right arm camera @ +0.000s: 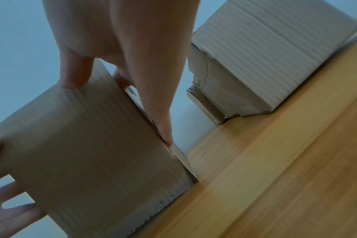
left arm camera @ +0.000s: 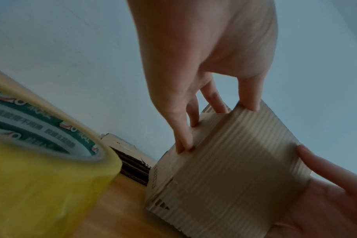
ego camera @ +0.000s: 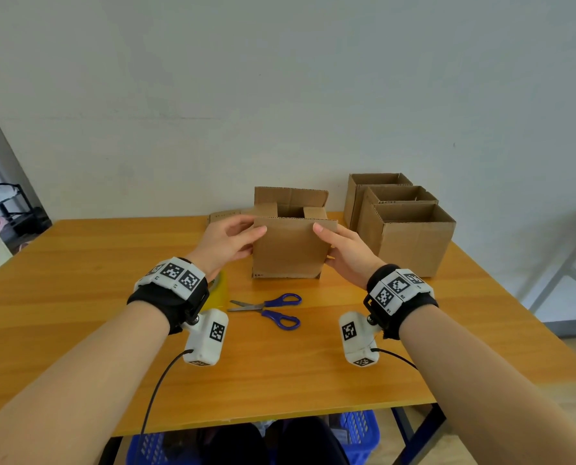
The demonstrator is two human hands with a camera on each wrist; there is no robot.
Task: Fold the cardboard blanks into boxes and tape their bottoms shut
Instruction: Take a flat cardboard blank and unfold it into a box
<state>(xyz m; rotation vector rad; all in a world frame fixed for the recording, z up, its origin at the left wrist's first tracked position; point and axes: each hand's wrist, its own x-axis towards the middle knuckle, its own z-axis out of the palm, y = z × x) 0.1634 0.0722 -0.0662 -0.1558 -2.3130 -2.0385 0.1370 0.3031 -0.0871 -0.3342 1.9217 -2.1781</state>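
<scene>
I'd keep my left hand [ego camera: 227,241] and right hand [ego camera: 345,251] gripping the box [ego camera: 291,250] sides (squarely), folding short flaps first.

Wooden table [ego camera: 78,317], orange-brown grain, stood against a pale wall [ego camera: 279,78]. Blue-handled scissors [ego camera: 273,310] lay on it with blades apart, pointing left. Blue perforated plastic baskets [ego camera: 360,427] sat beneath the near edge; a dark rack [ego camera: 15,209] stood at far left, a grey metal frame [ego camera: 568,270] at right.
</scene>
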